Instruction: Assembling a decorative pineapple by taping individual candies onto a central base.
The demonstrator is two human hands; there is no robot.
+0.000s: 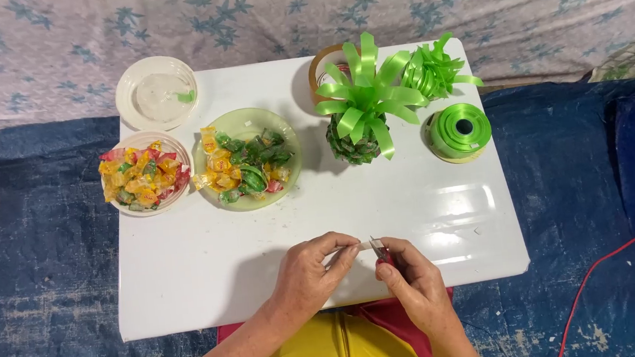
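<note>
My left hand (312, 272) and my right hand (412, 281) meet over the near edge of a low white table (187, 266). The left hand pinches one end of a thin pale strip (364, 246). The right hand grips small scissors (380, 252) with red handles, their blades at the strip's other end. Farther back stands a candy pineapple (355, 143) topped with a bright green ribbon bow (366, 90).
A roll of green ribbon (459, 131) lies at the right, loose green ribbon curls (434, 69) behind it. A green plate of wrapped candies (249, 165), a white bowl of candies (145, 174) and a white lid (157, 93) sit at the left. A red cable (615, 256) runs across the blue mat.
</note>
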